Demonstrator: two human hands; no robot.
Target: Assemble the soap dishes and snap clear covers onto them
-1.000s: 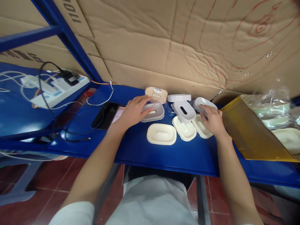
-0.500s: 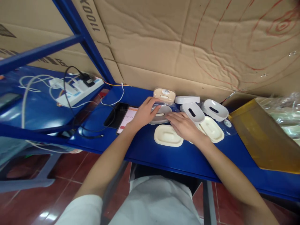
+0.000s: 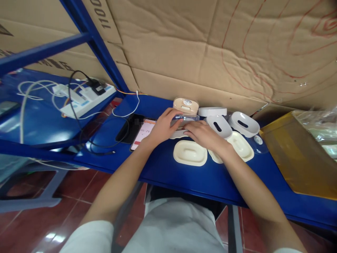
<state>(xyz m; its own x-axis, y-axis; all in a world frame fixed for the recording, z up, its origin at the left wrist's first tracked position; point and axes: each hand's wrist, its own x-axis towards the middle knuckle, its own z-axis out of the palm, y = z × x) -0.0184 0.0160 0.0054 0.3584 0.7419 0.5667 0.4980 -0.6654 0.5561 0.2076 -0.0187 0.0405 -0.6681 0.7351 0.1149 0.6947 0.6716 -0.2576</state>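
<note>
A grey oval soap dish [image 3: 178, 134] is tilted up between my two hands, its far side partly hidden by fingers. My left hand [image 3: 167, 124] grips its left end, thumb at the inside. From the right, my right hand [image 3: 203, 134] closes on the other end with its fingers together. Just behind the fingers shows a clear plastic cover [image 3: 191, 117]; whether it touches the dish I cannot tell. In front lies a cream oval tray [image 3: 190, 153]. Two slotted light-grey dishes, the nearer one [image 3: 219, 126] and the farther one [image 3: 243, 123], rest on the right.
A peach soap box [image 3: 185, 105] and a white oval piece [image 3: 212, 111] stand along the cardboard wall [image 3: 168, 45]. Another cream tray [image 3: 240, 147] lies right of my hands. A phone [image 3: 143, 133] and cables are at left, a taped carton [image 3: 295, 151] at right.
My right hand has left the light-grey dish on the right and come over to the grey dish at my left hand. That dish has since tipped up.
</note>
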